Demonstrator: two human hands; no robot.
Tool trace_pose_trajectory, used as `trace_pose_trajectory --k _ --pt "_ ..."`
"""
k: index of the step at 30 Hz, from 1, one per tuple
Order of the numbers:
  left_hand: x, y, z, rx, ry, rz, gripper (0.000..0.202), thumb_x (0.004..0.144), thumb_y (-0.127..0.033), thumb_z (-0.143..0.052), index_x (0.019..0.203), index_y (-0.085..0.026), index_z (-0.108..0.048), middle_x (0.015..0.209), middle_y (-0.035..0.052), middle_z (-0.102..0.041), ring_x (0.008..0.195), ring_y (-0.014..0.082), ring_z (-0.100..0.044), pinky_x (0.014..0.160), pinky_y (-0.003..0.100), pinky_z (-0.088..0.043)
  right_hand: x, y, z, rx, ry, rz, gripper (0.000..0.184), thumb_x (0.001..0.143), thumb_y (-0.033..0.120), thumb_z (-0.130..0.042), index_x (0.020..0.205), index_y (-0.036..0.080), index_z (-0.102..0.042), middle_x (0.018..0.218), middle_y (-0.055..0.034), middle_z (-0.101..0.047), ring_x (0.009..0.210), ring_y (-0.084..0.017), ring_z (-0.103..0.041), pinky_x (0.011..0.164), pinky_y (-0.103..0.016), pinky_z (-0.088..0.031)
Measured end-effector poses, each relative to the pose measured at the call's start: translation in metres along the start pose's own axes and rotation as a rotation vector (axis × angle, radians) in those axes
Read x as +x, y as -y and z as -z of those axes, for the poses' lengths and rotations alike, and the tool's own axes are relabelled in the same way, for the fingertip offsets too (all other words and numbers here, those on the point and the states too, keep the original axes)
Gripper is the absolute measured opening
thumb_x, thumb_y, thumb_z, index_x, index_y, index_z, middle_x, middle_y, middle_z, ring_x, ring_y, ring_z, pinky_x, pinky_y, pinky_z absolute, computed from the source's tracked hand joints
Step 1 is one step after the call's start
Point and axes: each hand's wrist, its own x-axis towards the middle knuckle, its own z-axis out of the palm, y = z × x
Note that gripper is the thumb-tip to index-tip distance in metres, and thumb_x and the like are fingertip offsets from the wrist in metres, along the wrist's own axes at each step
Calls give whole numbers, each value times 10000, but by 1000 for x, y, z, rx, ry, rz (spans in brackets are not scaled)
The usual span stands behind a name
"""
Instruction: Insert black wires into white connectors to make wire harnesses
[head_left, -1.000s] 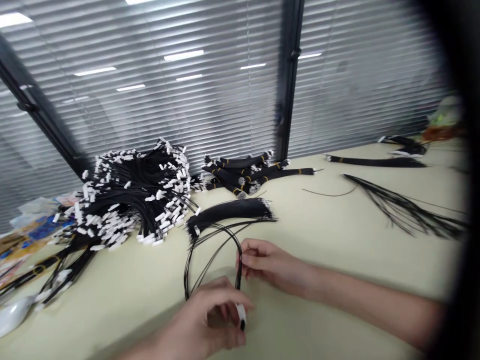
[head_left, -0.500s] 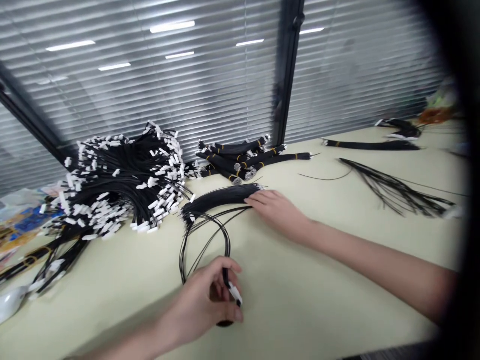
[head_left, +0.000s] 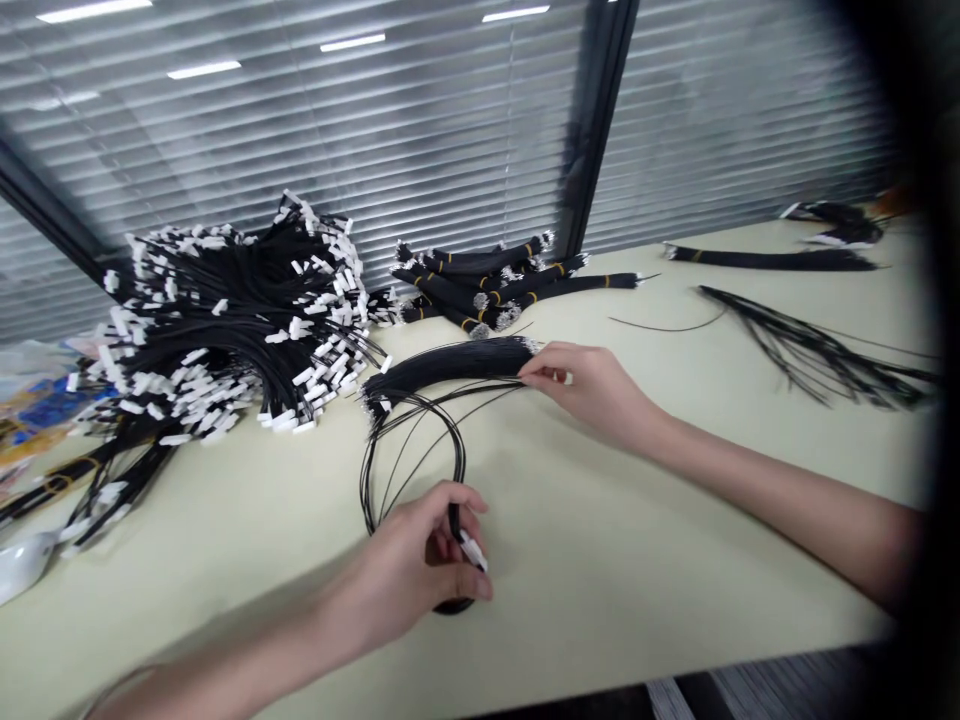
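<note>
My left hand [head_left: 420, 560] is closed around a looped bunch of thin black wires with a white connector [head_left: 472, 550] between thumb and fingers. The wires' loop [head_left: 459, 450] rises from that hand toward a thick bundle of black wires [head_left: 457, 362] lying on the table. At the right end of this bundle, my right hand [head_left: 581, 380] pinches with thumb and forefinger at the end of one or more thin wires; how many I cannot tell. Silvery tips show at the bundle's ends.
A large heap of black cables with white connectors [head_left: 247, 310] lies at the left back. Several tied wire bundles [head_left: 487, 285] are stacked by the blinds. Loose wires [head_left: 802, 345] and another bundle [head_left: 772, 260] lie to the right. A white rounded object [head_left: 26, 565] sits at the left edge.
My right hand has gone from lying flat by the bundle's end to a raised pinch there. My left hand keeps its hold on the looped wires. The camera view has tilted down slightly.
</note>
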Motion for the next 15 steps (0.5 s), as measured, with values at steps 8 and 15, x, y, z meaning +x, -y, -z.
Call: trace_pose_trajectory --k 8,15 --pt "1 -3 1 41 -34 25 376 682 -220 -743 985 -242 -521 825 -42 -637 674 117 -560 584 229 -414 -40 80 -13 1301 564 -417 145 774 228 -692 820 147 -580 762 -19 -644 685 -100 -610 680 -244 -484" --pt "1 -2 3 67 -46 -6 350 703 -234 -739 971 -222 -514 700 -53 -571 649 124 -550 558 228 -393 -52 91 -37 1266 526 -391 166 741 210 -718 796 143 -577 742 -7 -624 690 -116 -590 670 -268 -449"
